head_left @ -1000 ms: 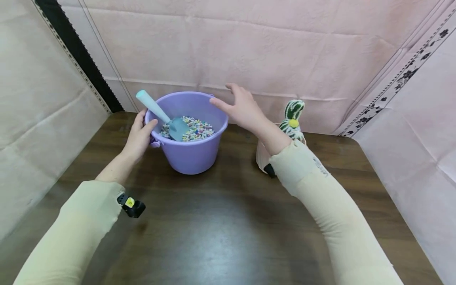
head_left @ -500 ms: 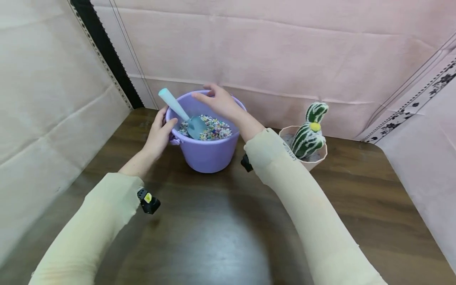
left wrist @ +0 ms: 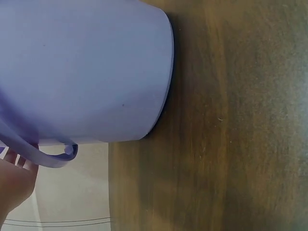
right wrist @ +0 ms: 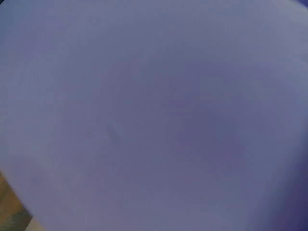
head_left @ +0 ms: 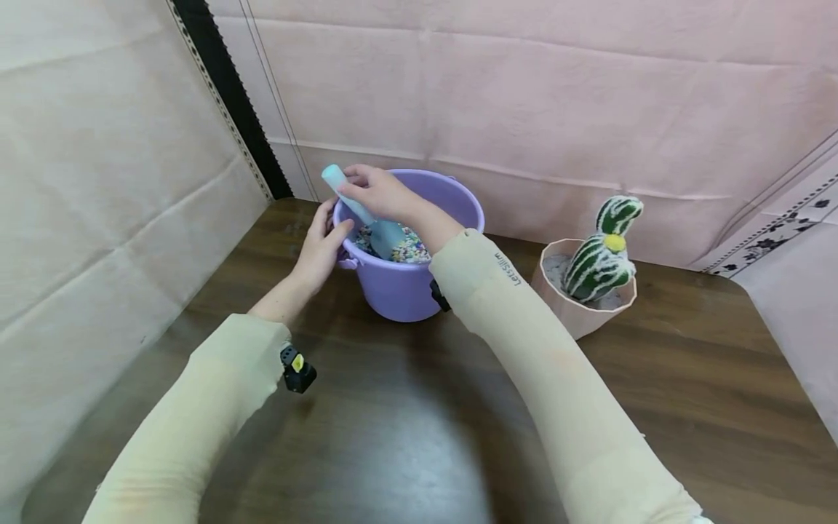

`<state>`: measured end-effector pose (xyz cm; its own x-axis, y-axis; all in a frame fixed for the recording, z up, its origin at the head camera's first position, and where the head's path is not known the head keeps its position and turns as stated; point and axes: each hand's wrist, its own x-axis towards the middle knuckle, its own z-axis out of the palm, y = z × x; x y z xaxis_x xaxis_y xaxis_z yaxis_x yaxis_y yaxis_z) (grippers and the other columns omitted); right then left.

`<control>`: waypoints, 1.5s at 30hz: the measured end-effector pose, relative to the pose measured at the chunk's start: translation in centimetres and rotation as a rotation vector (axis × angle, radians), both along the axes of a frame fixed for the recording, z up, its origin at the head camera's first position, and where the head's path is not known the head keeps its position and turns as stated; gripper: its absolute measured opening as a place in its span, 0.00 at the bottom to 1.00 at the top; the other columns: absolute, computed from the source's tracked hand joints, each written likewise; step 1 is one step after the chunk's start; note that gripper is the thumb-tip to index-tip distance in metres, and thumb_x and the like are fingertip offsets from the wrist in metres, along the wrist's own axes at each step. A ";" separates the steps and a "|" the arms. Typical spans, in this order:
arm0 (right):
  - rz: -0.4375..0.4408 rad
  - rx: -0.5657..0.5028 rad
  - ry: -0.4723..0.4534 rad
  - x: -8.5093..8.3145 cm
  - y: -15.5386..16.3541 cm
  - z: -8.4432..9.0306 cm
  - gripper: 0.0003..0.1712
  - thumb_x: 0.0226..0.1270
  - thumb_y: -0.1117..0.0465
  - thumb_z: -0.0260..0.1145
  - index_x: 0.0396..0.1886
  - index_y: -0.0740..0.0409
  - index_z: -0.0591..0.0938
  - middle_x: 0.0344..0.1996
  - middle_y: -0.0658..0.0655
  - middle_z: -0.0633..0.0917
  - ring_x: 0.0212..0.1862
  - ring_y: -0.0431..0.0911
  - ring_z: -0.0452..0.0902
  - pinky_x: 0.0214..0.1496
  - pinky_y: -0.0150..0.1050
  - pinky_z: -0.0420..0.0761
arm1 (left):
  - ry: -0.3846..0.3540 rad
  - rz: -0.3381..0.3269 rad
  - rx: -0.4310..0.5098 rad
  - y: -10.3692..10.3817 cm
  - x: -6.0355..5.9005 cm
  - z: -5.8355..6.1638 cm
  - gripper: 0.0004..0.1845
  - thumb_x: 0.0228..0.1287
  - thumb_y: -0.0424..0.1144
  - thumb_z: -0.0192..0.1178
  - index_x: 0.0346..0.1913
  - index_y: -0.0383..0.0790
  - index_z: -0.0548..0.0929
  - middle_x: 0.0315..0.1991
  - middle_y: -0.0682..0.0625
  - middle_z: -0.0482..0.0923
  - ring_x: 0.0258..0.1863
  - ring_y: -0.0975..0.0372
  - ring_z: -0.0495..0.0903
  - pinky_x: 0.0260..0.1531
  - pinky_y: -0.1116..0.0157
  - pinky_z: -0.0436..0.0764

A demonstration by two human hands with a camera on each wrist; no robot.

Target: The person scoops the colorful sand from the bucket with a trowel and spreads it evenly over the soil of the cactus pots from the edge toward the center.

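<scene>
Pink cloth walls boxed in a dark wood table (head_left: 419,437); purple bucket (head_left: 406,287) sat at the back left, cactus pot (head_left: 576,306) well to its right. Scoop (head_left: 366,215) stood blade-down in the colored pebbles (head_left: 412,251) inside the bucket, long axis tilted up and left, handle tip over the left rim. Right hand (head_left: 376,193) was right on that handle, fingers curled around the upper part. Left hand (head_left: 321,247) gripped the bucket's left rim beside the handle lug, thumb over the edge. Right was the one on the scoop; left only steadied. Versus a second ago: right hand had crossed from open over the right rim to the handle; left hadn't moved. Right wrist view showed only purple wall.
</scene>
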<state>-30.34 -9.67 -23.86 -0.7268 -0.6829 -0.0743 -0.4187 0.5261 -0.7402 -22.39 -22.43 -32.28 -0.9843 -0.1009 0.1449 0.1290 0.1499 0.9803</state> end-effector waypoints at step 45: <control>-0.611 -0.107 0.204 -1.5 13.1 0.0 0.14 0.55 0.59 0.62 0.19 0.54 0.66 0.12 0.46 0.69 0.25 0.48 0.82 0.26 0.28 0.80 | -0.221 -0.070 0.001 -0.6 -0.1 3.6 0.31 0.68 0.37 0.53 0.71 0.37 0.58 0.67 0.36 0.62 0.58 0.55 0.74 0.47 0.71 0.82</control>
